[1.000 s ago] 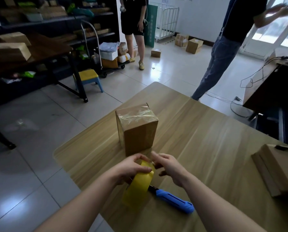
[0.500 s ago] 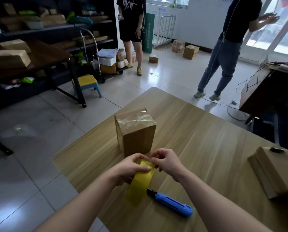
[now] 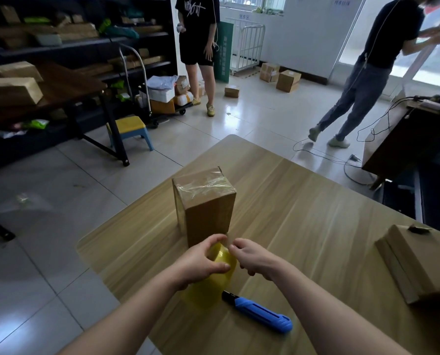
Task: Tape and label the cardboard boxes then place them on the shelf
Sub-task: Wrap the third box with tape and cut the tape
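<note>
Cardboard box point(image 3: 208, 213), brown, upright, stood just beyond the yellow tape roll point(image 3: 206, 290) the left hand point(image 3: 198, 262) gripped, right hand point(image 3: 254, 260) pinching its end.

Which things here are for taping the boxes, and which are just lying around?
For the job: yellow tape roll held by the left hand and right hand; upright box; blue knife; second box; shelf.
Lying about: yellow stool; loaded trolley; floor cable.
</note>
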`<move>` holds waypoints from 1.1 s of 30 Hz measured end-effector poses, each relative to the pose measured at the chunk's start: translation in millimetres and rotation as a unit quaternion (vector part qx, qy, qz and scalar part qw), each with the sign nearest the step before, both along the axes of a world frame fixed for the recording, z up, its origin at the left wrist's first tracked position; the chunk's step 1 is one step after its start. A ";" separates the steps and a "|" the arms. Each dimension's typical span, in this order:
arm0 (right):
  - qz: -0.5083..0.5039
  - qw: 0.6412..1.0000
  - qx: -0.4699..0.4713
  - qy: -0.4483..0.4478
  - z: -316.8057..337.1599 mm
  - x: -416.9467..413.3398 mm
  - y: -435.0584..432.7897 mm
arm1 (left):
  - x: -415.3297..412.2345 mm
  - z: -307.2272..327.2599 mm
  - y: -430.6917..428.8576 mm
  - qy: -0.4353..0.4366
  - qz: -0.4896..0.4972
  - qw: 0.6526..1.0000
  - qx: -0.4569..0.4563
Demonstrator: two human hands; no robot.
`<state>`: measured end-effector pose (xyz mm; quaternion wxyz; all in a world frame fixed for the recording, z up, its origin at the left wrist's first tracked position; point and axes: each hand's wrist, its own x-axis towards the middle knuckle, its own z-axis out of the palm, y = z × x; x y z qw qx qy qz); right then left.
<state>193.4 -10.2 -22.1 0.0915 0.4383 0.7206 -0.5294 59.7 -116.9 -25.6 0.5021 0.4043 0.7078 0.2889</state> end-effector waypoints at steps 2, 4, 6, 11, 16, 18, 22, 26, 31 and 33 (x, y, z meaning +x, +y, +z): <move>0.001 1.000 -0.003 -0.003 -0.4 -0.4 2.3 | 2.2 0.1 -1.5 0.013 -0.014 1.000 0.006; 0.004 1.000 -0.006 -0.008 -0.4 1.3 4.3 | 4.9 1.6 -2.3 0.036 -0.025 0.999 0.005; 0.003 1.000 -0.012 -0.007 -1.5 5.1 5.7 | 6.8 2.6 -2.5 0.064 -0.030 0.997 0.008; 0.005 0.998 -0.057 0.020 -3.4 14.2 7.4 | 11.5 3.1 -3.3 0.096 -0.059 0.994 -0.008; 0.028 0.998 -0.062 -0.007 -4.4 17.9 7.9 | 20.4 -1.3 -4.9 0.187 -0.106 0.975 -0.051; 0.041 0.997 -0.060 -0.026 -6.0 18.5 7.7 | 26.8 -5.3 -8.4 0.224 -0.127 0.964 -0.061; 0.060 0.994 -0.045 -0.075 -13.0 15.2 4.4 | 39.2 -14.2 -16.4 0.302 -0.162 0.937 -0.072; 0.027 0.997 -0.001 -0.067 -16.7 9.0 3.4 | 47.0 -28.2 -23.2 0.330 -0.210 0.918 -0.067; -0.089 0.994 0.067 0.008 -12.7 -3.2 14.5 | 64.6 -57.6 -36.1 0.333 -0.267 0.897 -0.117; -0.130 0.988 0.075 0.035 -9.2 -9.0 21.1 | 68.1 -67.7 -38.4 0.367 -0.310 0.871 -0.098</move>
